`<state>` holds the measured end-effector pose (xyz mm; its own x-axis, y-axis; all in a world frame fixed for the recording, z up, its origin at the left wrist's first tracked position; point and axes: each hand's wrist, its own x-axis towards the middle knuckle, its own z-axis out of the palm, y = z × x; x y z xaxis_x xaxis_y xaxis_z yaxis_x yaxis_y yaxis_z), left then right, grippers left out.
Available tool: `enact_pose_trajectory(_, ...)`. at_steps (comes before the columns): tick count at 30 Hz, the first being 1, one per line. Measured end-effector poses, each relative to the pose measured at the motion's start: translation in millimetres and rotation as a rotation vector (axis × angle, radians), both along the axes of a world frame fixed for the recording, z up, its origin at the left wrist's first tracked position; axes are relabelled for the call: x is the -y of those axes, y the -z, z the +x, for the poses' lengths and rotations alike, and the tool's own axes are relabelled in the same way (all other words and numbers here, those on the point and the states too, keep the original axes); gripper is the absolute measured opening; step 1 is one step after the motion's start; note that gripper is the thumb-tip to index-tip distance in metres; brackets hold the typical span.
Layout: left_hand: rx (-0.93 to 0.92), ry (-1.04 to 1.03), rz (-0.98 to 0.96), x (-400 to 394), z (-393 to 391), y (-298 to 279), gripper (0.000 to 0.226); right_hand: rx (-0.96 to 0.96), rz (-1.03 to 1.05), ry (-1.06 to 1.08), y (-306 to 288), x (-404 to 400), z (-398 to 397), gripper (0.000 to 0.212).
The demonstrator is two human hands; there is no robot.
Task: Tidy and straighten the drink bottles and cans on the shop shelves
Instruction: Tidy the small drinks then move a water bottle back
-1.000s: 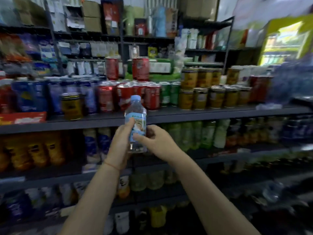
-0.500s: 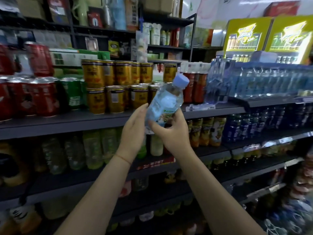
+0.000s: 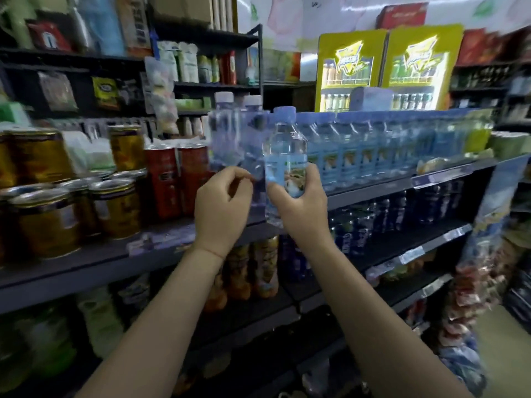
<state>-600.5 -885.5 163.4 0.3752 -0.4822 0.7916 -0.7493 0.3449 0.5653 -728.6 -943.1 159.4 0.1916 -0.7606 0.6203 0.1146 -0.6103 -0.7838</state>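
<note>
Water bottle (image 3: 284,156) upright, gripped low in my right hand (image 3: 298,202), forearm from 5 o'clock, my left hand (image 3: 222,208) at its 9 o'clock, fingers curled, holding nothing.

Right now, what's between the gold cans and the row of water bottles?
In the head view, red cans stand between the gold cans and the water bottles, with two taller clear bottles behind.

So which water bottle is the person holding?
Find the shelf lined with blue-capped water bottles, in front of the yellow fridges. At the row's left end, the right hand holds one bottle just in front, the only one lifted off the shelf.
</note>
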Motion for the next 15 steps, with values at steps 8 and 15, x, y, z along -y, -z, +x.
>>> enact_pose_trajectory(8, 0.186, -0.34, -0.155, 160, -155, 15, 0.024, 0.0, -0.097, 0.01, 6, 171, -140, 0.058)
enact_pose_trajectory(15, 0.469, -0.542, 0.051, 281, -259, -2, 0.044, -0.054, -0.023, -0.027, -14, 295, -252, 0.068)
